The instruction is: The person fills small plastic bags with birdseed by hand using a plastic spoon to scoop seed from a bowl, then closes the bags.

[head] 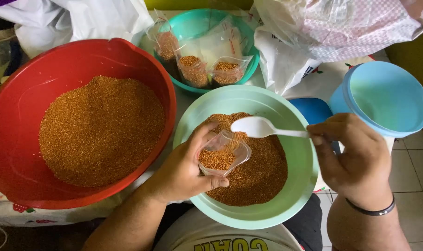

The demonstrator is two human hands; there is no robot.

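Plastic spoon (pixel 258 126), one pouch (pixel 223 153), three bowls (pixel 295 186)

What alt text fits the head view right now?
Left hand holds a small clear plastic bag of brown grain over a pale green bowl; right hand holds a white plastic spoon above it. A red bowl of grain sits left.

The left hand (pixel 186 169) curls palm-up, fingers and thumb closed in a grip. The right hand (pixel 355 155) pinches thumb against forefinger, wrist bent inward.
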